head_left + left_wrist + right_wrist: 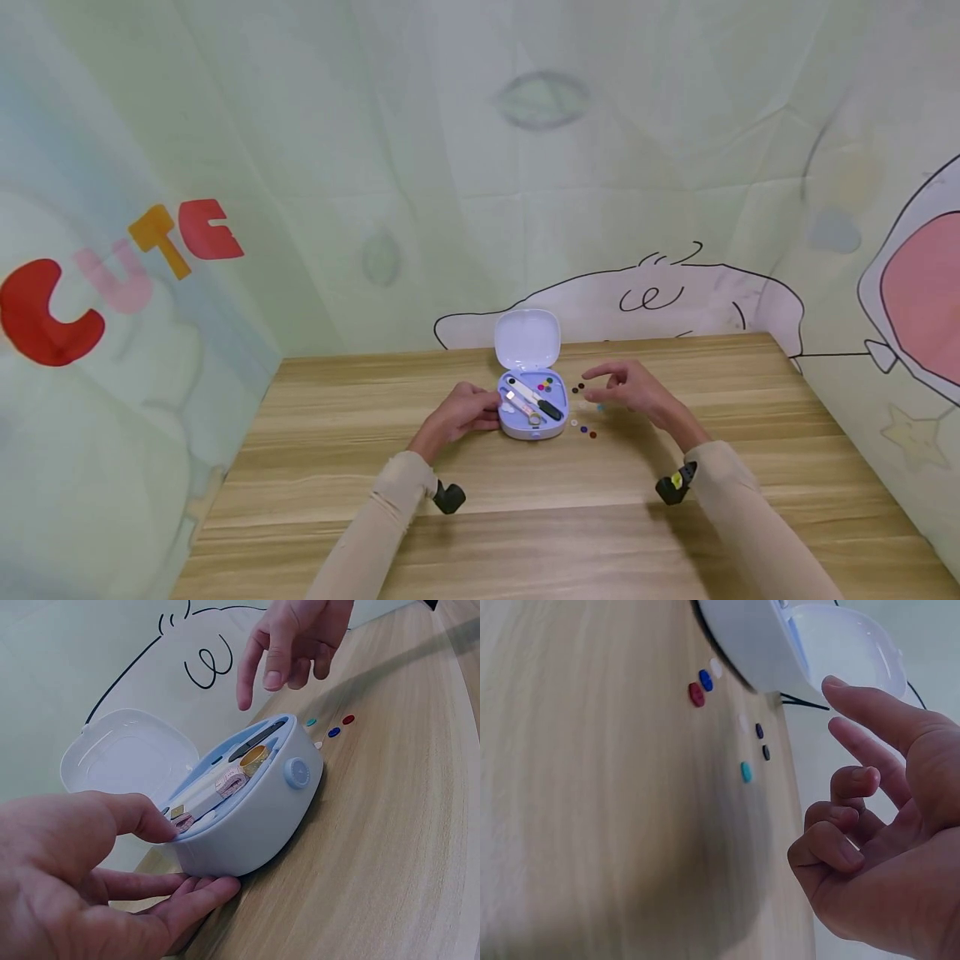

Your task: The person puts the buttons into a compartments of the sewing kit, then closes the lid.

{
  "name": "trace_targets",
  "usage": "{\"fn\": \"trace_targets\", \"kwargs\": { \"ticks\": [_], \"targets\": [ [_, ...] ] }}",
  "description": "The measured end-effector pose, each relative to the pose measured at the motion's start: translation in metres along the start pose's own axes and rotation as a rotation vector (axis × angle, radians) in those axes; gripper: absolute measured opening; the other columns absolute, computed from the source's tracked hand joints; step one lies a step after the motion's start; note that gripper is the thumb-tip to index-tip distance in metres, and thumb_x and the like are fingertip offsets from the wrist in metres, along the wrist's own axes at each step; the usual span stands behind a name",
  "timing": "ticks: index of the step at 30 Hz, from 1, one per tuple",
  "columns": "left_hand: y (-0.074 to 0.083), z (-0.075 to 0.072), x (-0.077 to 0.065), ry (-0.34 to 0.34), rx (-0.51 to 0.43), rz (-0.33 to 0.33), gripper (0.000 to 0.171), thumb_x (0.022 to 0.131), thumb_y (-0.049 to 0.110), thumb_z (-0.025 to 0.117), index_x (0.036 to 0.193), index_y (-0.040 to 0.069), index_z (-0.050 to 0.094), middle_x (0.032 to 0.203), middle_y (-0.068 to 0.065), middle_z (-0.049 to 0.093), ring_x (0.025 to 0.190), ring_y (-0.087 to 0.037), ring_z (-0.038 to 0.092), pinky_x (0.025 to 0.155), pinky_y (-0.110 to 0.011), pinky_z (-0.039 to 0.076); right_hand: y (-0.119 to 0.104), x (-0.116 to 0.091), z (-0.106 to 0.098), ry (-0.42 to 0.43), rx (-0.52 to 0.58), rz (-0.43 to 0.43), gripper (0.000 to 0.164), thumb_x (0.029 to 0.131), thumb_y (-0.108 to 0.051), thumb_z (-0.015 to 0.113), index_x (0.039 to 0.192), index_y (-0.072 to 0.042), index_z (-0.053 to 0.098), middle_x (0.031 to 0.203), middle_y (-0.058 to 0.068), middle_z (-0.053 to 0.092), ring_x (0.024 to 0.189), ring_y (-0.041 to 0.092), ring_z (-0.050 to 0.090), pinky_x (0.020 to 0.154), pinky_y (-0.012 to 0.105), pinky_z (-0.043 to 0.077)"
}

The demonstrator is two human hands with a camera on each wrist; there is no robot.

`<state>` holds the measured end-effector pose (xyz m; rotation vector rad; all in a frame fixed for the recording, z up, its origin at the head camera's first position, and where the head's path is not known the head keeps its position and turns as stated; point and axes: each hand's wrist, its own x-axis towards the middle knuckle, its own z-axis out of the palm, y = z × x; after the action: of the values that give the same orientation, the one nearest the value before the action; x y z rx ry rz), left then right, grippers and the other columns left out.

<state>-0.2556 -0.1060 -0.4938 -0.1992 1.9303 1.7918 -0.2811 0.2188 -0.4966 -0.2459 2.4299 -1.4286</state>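
Observation:
A pale blue-white sewing box [534, 432] stands on the table with its lid [527, 337] raised at the back. My left hand [468, 410] grips its left side, the thumb on the rim and the fingers low against the wall. Inside lie a black-handled tool [550, 409], a folded pink tape measure [232, 780], a gold thimble [255, 757] and several colored buttons [545, 384]. My right hand [628, 387] hovers right of the box, holding nothing; thumb and index finger reach toward it while the other fingers curl loosely.
Loose buttons lie on the wooden table [480, 517] right of the box, among them a red one [697, 694], a blue one [706, 680], a turquoise one [746, 772] and dark ones [766, 752]. A printed cloth backdrop [450, 183] rises behind the table.

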Motion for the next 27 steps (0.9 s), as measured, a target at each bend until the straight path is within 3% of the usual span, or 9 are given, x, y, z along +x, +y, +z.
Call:
{"fn": "trace_targets", "kwargs": {
  "ticks": [17,27],
  "targets": [
    [-0.001,0.0,0.001,0.008,0.001,-0.003,0.024,0.101,0.006,0.059,0.115,-0.013,0.064,0.1,-0.017,0.071,0.084,-0.019,0.069,0.087,-0.039,0.063,0.022,-0.007,0.0,0.029,-0.094,0.007,0.034,0.086,-0.018,0.086,0.117,-0.005,0.077,0.072,0.002,0.052,0.068,0.018,0.047,0.054,0.025,0.036],
    [-0.003,0.0,0.004,0.001,0.006,0.007,0.024,0.101,0.007,0.06,0.115,-0.012,0.066,0.1,-0.016,0.071,0.083,-0.019,0.068,0.087,-0.039,0.063,0.027,-0.007,0.002,0.07,-0.191,-0.006,0.025,0.083,-0.015,0.087,0.106,-0.007,0.081,0.079,0.001,0.061,0.074,0.018,0.05,0.061,0.027,0.042]
  ]
}}
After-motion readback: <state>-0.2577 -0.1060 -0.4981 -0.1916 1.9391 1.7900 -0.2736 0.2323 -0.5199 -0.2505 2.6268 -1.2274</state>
